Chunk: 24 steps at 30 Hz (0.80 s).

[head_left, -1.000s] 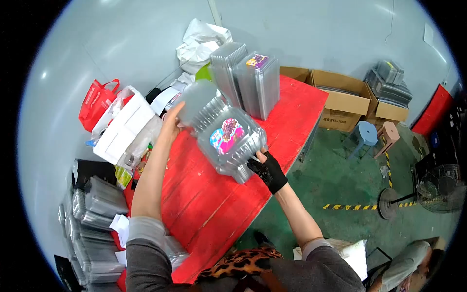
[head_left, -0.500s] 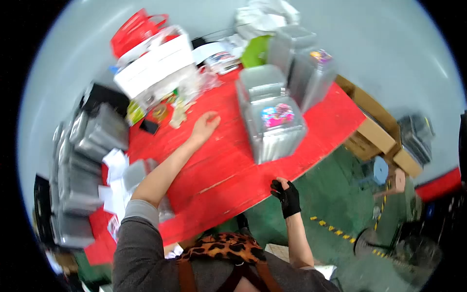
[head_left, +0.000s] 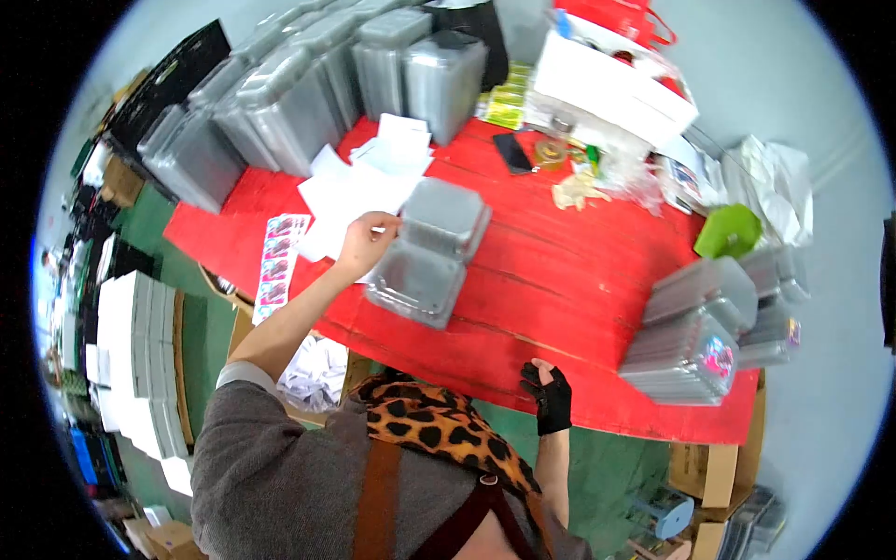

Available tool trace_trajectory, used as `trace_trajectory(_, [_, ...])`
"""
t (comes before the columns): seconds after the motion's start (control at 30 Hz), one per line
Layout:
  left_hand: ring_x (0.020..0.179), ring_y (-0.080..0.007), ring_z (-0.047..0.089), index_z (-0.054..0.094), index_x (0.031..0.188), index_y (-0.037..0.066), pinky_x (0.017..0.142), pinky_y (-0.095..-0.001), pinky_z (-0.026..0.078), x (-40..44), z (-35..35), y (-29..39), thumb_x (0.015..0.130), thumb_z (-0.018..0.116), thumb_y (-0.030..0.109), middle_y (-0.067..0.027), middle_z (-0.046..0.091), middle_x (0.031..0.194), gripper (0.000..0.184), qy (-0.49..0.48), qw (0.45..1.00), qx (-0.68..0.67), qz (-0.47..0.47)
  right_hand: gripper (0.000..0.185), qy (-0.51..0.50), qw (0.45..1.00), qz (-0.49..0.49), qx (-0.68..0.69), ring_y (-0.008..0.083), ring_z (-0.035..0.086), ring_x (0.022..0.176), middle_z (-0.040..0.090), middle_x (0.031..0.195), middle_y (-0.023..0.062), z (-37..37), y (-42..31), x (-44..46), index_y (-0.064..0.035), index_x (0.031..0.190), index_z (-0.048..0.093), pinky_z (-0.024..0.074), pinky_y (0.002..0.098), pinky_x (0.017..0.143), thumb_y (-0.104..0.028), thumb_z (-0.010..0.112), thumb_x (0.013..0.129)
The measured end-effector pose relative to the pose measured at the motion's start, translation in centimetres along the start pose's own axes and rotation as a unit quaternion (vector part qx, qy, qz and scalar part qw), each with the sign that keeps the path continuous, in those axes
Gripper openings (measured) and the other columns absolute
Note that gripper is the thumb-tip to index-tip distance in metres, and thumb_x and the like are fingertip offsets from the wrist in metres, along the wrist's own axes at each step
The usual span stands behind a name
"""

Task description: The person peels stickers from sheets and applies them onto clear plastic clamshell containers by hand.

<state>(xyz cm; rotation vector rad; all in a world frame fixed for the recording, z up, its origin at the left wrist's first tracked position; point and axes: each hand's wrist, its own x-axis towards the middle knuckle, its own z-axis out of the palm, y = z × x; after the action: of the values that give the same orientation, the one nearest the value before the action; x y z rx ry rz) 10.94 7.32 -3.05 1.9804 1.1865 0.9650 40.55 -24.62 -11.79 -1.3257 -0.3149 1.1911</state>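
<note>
A clear plastic clamshell container (head_left: pixel 415 280) lies unfolded on the red table, its two halves one behind the other. My bare left hand (head_left: pixel 367 245) is at its left side, near the hinge, fingers loosely curved and apart with nothing visible in them. Whether the fingertips touch the plastic I cannot tell. White paper sheets (head_left: pixel 355 191) lie just beyond that hand, and a strip of printed stickers (head_left: pixel 280 266) is to its left. My right hand (head_left: pixel 549 397), in a black fingerless glove, is closed at the table's front edge. What it holds, if anything, is hidden.
Stacked clear containers (head_left: pixel 289 103) line the table's left back. More stacks (head_left: pixel 686 355), some with colourful labels, stand at the right. A phone (head_left: pixel 512 153), a tape roll (head_left: pixel 551 152) and a white box (head_left: pixel 611 79) are at the back. An open carton (head_left: pixel 719 467) is below the right end.
The view has swung left. My left hand has moved left across the table to the unfolded container. My right hand stays closed near the front edge.
</note>
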Motion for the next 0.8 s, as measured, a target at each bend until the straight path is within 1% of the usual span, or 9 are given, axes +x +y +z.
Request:
trace_trajectory(0.17, [0.09, -0.0254, 0.065, 0.069, 0.098, 0.003, 0.074, -0.034, 0.053, -2.3, -9.5, -14.7, 0.083, 0.062, 0.007, -0.0121, 0.069, 0.097, 0.016, 0.126, 0.983, 0.123, -0.052, 0.035, -0.004, 0.999, 0.035, -0.026, 0.0215, 0.065, 0.093, 0.066, 0.102, 0.0113, 7.1, 0.9, 0.8, 0.0017, 0.113, 0.061, 0.0534, 0.0343, 0.08, -0.027, 0.06, 0.093])
trace_trajectory(0.27, [0.101, -0.0344, 0.059, 0.065, 0.101, 0.002, 0.09, -0.0434, 0.047, -4.4, -14.5, -22.1, 0.075, 0.074, 0.03, -0.018, 0.064, 0.101, 0.039, 0.17, 0.935, 0.278, -0.139, 0.035, -0.017, 0.997, 0.038, -0.058, 0.0209, 0.065, 0.093, 0.066, 0.102, 0.0103, 10.2, 2.4, 1.5, 0.0009, 0.112, 0.061, 0.0533, 0.0339, 0.079, -0.028, 0.061, 0.092])
trace_trajectory(0.37, [0.112, -0.0377, 0.049, 0.062, 0.106, 0.002, 0.092, -0.0455, 0.044, -5.6, -17.3, -25.6, 0.06, 0.081, 0.051, -0.0215, 0.053, 0.12, 0.07, 0.185, 0.817, 0.396, -0.377, 0.035, -0.032, 0.996, 0.045, -0.073, 0.0232, 0.065, 0.095, 0.066, 0.104, 0.0121, 13.1, 3.6, 2.0, 0.0005, 0.114, 0.06, 0.0537, 0.0363, 0.08, -0.026, 0.061, 0.092])
trace_trajectory(0.47, [0.112, -0.0367, 0.05, 0.062, 0.106, 0.002, 0.092, -0.0453, 0.045, -5.3, -19.4, -27.2, 0.059, 0.082, 0.052, -0.0197, 0.055, 0.116, 0.071, 0.166, 0.816, 0.393, -0.391, 0.034, -0.035, 0.994, 0.029, -0.101, 0.0242, 0.065, 0.095, 0.066, 0.105, 0.0136, 15.9, 3.6, 2.4, 0.0006, 0.115, 0.059, 0.0538, 0.037, 0.08, -0.025, 0.06, 0.093])
trace_trajectory(0.6, [0.106, -0.0367, 0.054, 0.064, 0.095, 0.005, 0.087, -0.0463, 0.048, -5.2, -20.3, -29.4, 0.057, 0.085, 0.045, -0.0199, 0.056, 0.11, 0.059, 0.166, 0.852, 0.324, -0.376, 0.034, 0.003, 0.993, -0.009, -0.121, 0.0239, 0.066, 0.095, 0.066, 0.104, 0.0143, 19.2, 2.7, 1.9, 0.0011, 0.115, 0.06, 0.0537, 0.0363, 0.08, -0.025, 0.059, 0.093])
trace_trajectory(0.63, [0.09, -0.0321, 0.06, 0.063, 0.089, 0.005, 0.078, -0.043, 0.051, -5.2, -20.0, -28.8, 0.059, 0.086, 0.035, -0.0163, 0.061, 0.096, 0.048, 0.203, 0.85, 0.356, -0.332, 0.034, 0.007, 0.992, -0.027, -0.123, 0.0234, 0.065, 0.095, 0.066, 0.104, 0.0136, 20.0, 2.4, 1.6, 0.0011, 0.114, 0.061, 0.0535, 0.0358, 0.08, -0.025, 0.06, 0.093])
trace_trajectory(0.73, [0.073, -0.0272, 0.061, 0.062, 0.088, 0.004, 0.069, -0.0388, 0.051, -5.3, -21.2, -29.9, 0.06, 0.085, 0.025, -0.0098, 0.061, 0.077, 0.042, 0.209, 0.902, 0.163, -0.341, 0.033, 0.016, 0.986, -0.062, -0.153, 0.0231, 0.065, 0.095, 0.067, 0.104, 0.0126, 21.8, 1.6, 0.8, 0.0008, 0.113, 0.061, 0.0532, 0.0351, 0.08, -0.025, 0.06, 0.093])
trace_trajectory(0.77, [0.059, -0.0223, 0.058, 0.062, 0.091, 0.004, 0.06, -0.0355, 0.048, -5.7, -20.9, -31.1, 0.062, 0.084, 0.015, -0.0057, 0.059, 0.065, 0.038, 0.263, 0.907, 0.161, -0.286, 0.032, 0.019, 0.986, -0.064, -0.155, 0.0229, 0.065, 0.095, 0.067, 0.103, 0.0119, 22.2, 1.4, 0.8, 0.0005, 0.113, 0.062, 0.0529, 0.0346, 0.081, -0.024, 0.059, 0.093])
trace_trajectory(0.8, [0.059, -0.0206, 0.058, 0.063, 0.091, 0.003, 0.059, -0.0346, 0.048, -5.8, -21.2, -31.1, 0.063, 0.083, 0.014, -0.0062, 0.06, 0.067, 0.037, 0.265, 0.912, 0.133, -0.284, 0.032, 0.022, 0.986, -0.059, -0.155, 0.0227, 0.065, 0.096, 0.067, 0.103, 0.012, 22.5, 1.4, 0.8, 0.0004, 0.113, 0.062, 0.0528, 0.0344, 0.081, -0.024, 0.059, 0.093])
